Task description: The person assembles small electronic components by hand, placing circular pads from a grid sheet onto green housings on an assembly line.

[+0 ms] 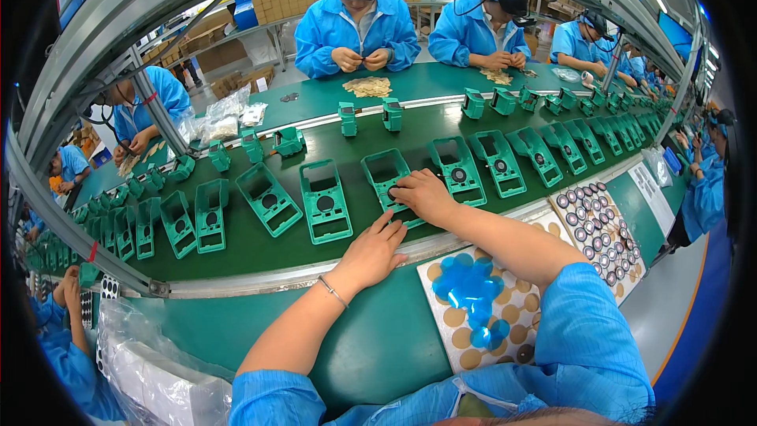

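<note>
On the dark green belt [276, 166], in front of me, lies an open green plastic housing [382, 166] with a rectangular window in its far half. My right hand [426, 196] reaches over its near half, fingertips close together on a black round disc [393, 192] in the housing and partly covering it. My left hand [369, 251] rests at the housing's near edge, fingers stretched out, fingertips touching its corner; it holds nothing. Similar housings lie on both sides, such as one [325, 203] to the left and one [459, 173] to the right, each with a black disc.
A white sheet with tan circles [457, 339] and loose blue film discs [473, 284] lies by my right forearm. Further right is a board of ringed round parts [599, 229]. Smaller green parts [348, 118] line the belt's far side. Co-workers sit opposite. Clear plastic bags [158, 371] lie lower left.
</note>
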Available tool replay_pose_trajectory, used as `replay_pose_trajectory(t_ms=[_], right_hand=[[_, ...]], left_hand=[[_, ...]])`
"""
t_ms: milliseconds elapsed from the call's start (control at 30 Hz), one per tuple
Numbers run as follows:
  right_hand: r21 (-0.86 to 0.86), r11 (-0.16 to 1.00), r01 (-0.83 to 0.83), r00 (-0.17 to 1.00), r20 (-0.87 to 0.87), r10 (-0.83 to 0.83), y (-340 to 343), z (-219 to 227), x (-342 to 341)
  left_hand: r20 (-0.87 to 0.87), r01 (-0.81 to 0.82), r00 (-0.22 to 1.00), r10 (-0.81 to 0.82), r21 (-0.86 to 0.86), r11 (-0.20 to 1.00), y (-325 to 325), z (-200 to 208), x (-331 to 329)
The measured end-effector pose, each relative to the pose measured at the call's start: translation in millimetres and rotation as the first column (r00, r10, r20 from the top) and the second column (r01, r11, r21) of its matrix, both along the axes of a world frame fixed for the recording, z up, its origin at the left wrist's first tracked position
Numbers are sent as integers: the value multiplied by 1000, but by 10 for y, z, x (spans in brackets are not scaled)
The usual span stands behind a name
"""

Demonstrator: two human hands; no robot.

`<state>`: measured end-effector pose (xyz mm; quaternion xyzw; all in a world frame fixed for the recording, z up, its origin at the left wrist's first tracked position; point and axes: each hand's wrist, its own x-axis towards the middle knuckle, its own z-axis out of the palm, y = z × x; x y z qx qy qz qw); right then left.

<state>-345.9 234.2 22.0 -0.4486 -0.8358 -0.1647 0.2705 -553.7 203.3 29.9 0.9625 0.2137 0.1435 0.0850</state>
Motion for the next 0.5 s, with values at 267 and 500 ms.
replay_pose_trajectory(t_ms=[267,500], right_hand=[[-131,991,4,1000,-2,-4,-103,32,-9],[-112,988,106,950,303,-68,-208,51,8]], left_hand=[[-5,7,1000,-7,0,1000,19,-24,-13],[-46,-5,999,3,-41,999,21,36,-26]])
